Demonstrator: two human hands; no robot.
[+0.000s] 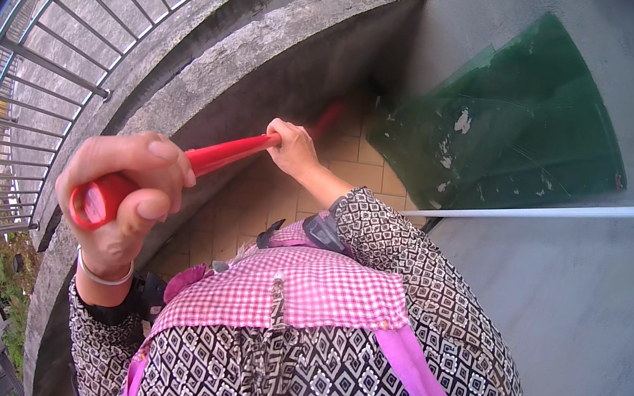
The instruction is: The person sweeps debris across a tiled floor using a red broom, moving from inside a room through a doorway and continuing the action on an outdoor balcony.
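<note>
My left hand (126, 195) is closed around the upper end of a red pole (229, 154), close to the camera, with the pole's hollow end cap showing. Further down the same pole, my right hand (294, 149) grips it. Beyond my right hand the pole runs down towards the tiled floor (359, 154), where it is blurred in shadow. What is at its lower end cannot be made out. A pink checked apron (303, 293) covers my front.
A low concrete wall (253, 49) curves along the left, with a metal railing (80, 46) outside it. A scuffed green board or sheet (515, 128) is against the grey wall (557, 305) at right. A white pole (558, 213) extends across below the green surface.
</note>
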